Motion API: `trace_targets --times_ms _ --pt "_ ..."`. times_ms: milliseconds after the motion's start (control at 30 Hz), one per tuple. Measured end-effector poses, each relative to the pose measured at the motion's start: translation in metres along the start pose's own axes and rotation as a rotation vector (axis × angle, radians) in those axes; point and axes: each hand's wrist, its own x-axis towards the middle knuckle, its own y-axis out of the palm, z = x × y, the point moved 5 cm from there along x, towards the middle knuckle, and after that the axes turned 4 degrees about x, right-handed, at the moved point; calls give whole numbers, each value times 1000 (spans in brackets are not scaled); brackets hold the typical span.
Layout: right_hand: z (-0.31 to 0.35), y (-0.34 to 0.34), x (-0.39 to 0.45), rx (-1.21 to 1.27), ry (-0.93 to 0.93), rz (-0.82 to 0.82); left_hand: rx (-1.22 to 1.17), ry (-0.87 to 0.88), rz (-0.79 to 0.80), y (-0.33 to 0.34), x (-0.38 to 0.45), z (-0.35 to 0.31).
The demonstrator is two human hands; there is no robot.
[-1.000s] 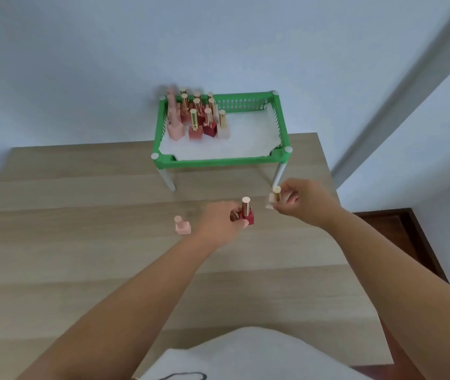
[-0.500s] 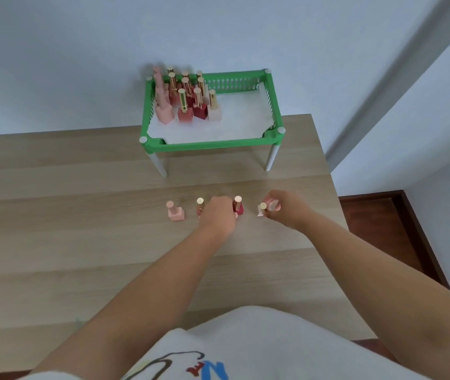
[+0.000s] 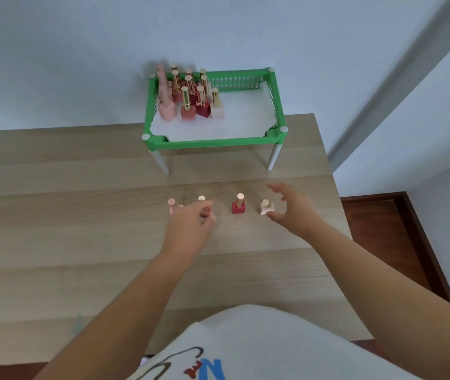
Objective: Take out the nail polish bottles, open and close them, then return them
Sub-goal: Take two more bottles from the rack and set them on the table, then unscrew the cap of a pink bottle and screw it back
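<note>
Several nail polish bottles stand in a row on the wooden table (image 3: 81,229): a pink one (image 3: 174,207), one with a gold cap (image 3: 201,199) mostly hidden behind my left hand, a red one (image 3: 238,204) and a pale pink one (image 3: 266,207). My left hand (image 3: 191,229) hovers over the gold-capped bottle with fingers loosely curled, holding nothing. My right hand (image 3: 291,209) is spread open just right of the pale pink bottle, apart from it. A green rack (image 3: 212,142) at the back holds several more bottles (image 3: 188,98) in its left part.
The rack stands on white legs against a pale wall. The table's right edge drops to a dark wooden floor (image 3: 382,229). My white printed shirt (image 3: 245,349) fills the bottom of the view.
Both hands have let go of their bottles: the red and the pale pink one now stand free on the table. My left hand has shifted left, my right hand has opened.
</note>
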Motion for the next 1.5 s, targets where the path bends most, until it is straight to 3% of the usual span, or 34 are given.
trace_targets --times_ms 133,267,467,633,800,967,1267,1500 --pt "33 -8 -14 27 -111 -60 -84 -209 -139 -42 -16 65" --pt "90 2 -12 -16 -312 -56 -140 -284 -99 -36 -1 104" --pt "161 53 10 -164 -468 137 -140 -160 -23 -8 25 113" --pt "192 97 24 -296 -429 317 -60 -24 -28 -9 35 112" --pt "197 124 32 -471 -341 374 -59 22 35 -13 44 117" --pt "193 132 31 -515 -306 355 -100 44 44 -13 45 122" --pt "185 96 8 -284 -289 130 -311 235 -33 -38 20 113" --pt "188 77 -21 -120 -282 25 -372 277 -42 -59 -2 98"
